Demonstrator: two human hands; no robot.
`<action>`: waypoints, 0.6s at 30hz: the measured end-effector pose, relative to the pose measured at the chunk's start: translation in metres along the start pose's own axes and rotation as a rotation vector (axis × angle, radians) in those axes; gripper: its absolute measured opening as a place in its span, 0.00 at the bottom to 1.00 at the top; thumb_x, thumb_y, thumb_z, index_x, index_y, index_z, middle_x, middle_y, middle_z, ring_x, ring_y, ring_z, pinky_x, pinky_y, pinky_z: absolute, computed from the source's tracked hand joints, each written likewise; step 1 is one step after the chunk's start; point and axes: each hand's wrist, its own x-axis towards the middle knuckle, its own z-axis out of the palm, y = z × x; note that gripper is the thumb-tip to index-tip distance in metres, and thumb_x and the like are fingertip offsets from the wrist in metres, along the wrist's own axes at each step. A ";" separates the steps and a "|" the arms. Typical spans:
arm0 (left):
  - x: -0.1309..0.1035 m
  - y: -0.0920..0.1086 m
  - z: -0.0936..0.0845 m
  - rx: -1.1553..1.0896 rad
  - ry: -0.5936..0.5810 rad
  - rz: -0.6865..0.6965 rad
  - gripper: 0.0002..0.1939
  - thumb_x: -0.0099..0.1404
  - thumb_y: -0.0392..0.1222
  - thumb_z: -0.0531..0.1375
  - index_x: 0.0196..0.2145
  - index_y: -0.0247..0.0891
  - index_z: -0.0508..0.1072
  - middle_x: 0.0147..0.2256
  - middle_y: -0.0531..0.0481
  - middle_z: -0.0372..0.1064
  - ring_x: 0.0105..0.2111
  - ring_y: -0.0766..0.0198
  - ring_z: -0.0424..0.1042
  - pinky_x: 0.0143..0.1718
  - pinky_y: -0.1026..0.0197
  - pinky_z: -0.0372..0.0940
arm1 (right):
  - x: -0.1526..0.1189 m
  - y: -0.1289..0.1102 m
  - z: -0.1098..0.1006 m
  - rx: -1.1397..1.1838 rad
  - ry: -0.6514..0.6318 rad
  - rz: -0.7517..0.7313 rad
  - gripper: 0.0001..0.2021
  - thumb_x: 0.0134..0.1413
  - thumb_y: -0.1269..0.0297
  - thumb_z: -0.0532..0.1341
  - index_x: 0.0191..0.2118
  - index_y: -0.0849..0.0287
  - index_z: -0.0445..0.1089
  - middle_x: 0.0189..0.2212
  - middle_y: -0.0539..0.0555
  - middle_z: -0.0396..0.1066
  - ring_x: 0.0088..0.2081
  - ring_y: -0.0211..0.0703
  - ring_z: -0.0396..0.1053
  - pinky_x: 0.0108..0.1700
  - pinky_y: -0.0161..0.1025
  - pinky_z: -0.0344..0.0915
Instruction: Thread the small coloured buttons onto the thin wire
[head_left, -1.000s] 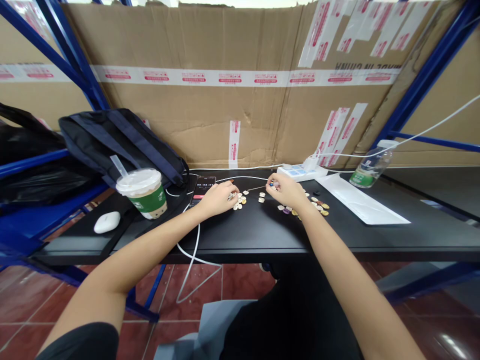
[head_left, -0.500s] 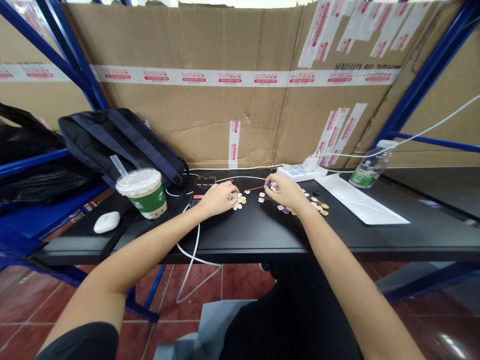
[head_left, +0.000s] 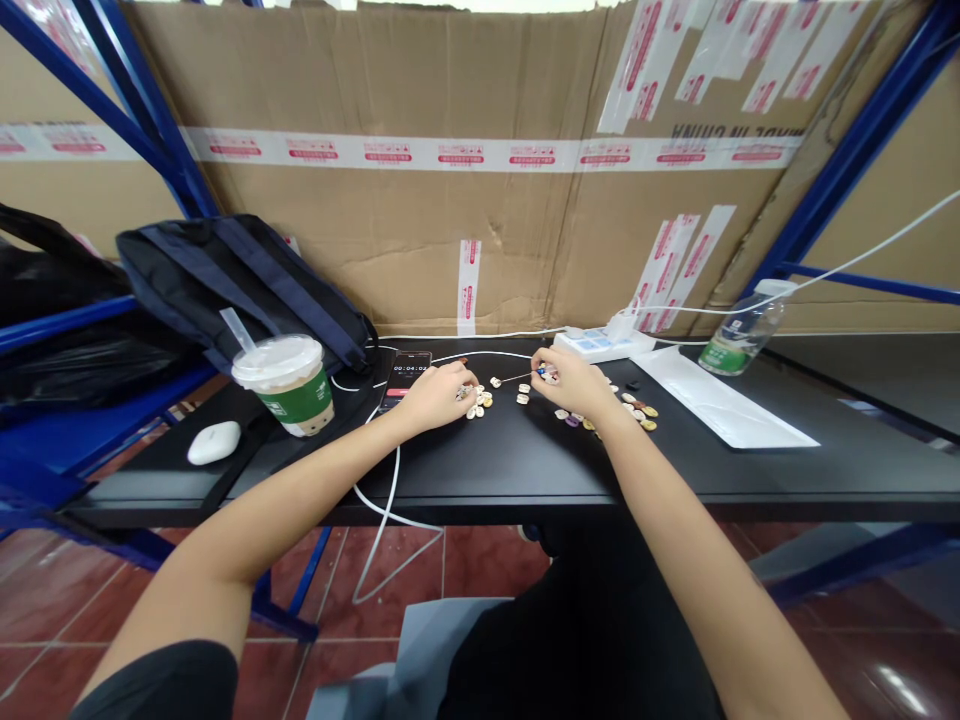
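My right hand (head_left: 571, 385) is closed around the blue end of a thin metal rod (head_left: 517, 377), which could be a needle or a slim screwdriver. Its far end points left and meets a small cream button-like piece (head_left: 496, 382). At the edge of a small pile of cream and yellow button-like pieces (head_left: 478, 402), my left hand (head_left: 439, 393) has its fingers curled down together; what they hold, if anything, is hidden. Two more pieces (head_left: 523, 394) lie between the hands. Beneath and beside my right hand spread cream, yellow, purple and brown pieces (head_left: 637, 410).
A phone (head_left: 405, 372) showing a timer lies behind my left hand. Left of it stand a lidded cup (head_left: 289, 385), a white case (head_left: 214, 443) and a backpack (head_left: 247, 285). A power strip (head_left: 596, 345), white sheet (head_left: 724, 400) and bottle (head_left: 742, 330) sit on the right.
The cream piece at the rod's tip has shifted slightly and looks more tilted, with the rod against it. Both hands have stayed almost in place.
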 end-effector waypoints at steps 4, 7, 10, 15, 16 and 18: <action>0.000 0.000 0.001 -0.016 -0.003 0.009 0.11 0.69 0.42 0.56 0.43 0.39 0.77 0.47 0.45 0.73 0.47 0.57 0.74 0.50 0.55 0.67 | 0.000 -0.001 -0.001 -0.027 0.004 -0.009 0.06 0.56 0.63 0.57 0.38 0.53 0.70 0.37 0.51 0.70 0.35 0.42 0.66 0.32 0.36 0.52; -0.001 -0.001 0.002 -0.006 -0.011 0.033 0.13 0.70 0.44 0.55 0.47 0.39 0.77 0.48 0.44 0.70 0.48 0.56 0.72 0.52 0.53 0.66 | 0.000 -0.002 -0.002 -0.020 -0.011 0.001 0.06 0.56 0.63 0.57 0.38 0.53 0.69 0.36 0.50 0.71 0.35 0.42 0.66 0.32 0.36 0.51; -0.001 -0.003 0.004 0.006 -0.021 0.062 0.16 0.72 0.46 0.54 0.50 0.40 0.76 0.50 0.43 0.67 0.53 0.53 0.68 0.56 0.50 0.64 | -0.001 -0.004 -0.003 0.019 -0.040 0.028 0.05 0.55 0.62 0.58 0.38 0.52 0.69 0.36 0.49 0.72 0.34 0.40 0.67 0.32 0.36 0.51; -0.002 -0.008 0.009 0.009 -0.057 0.093 0.20 0.74 0.51 0.50 0.52 0.41 0.75 0.53 0.43 0.65 0.55 0.53 0.65 0.58 0.49 0.60 | 0.000 -0.004 -0.003 0.057 -0.080 0.060 0.05 0.55 0.61 0.59 0.37 0.53 0.70 0.36 0.48 0.74 0.34 0.41 0.68 0.33 0.37 0.52; -0.002 -0.009 0.010 0.007 -0.062 0.099 0.20 0.75 0.51 0.49 0.53 0.42 0.75 0.53 0.42 0.65 0.55 0.53 0.65 0.59 0.48 0.60 | 0.000 -0.004 -0.003 0.063 -0.089 0.054 0.06 0.55 0.61 0.58 0.36 0.53 0.71 0.36 0.49 0.74 0.34 0.42 0.68 0.33 0.37 0.53; -0.002 -0.010 0.012 0.002 -0.074 0.111 0.21 0.76 0.51 0.48 0.54 0.42 0.75 0.55 0.42 0.64 0.56 0.53 0.65 0.59 0.48 0.60 | 0.000 -0.003 -0.003 0.079 -0.106 0.036 0.06 0.56 0.62 0.57 0.35 0.54 0.72 0.36 0.50 0.75 0.35 0.42 0.68 0.35 0.37 0.55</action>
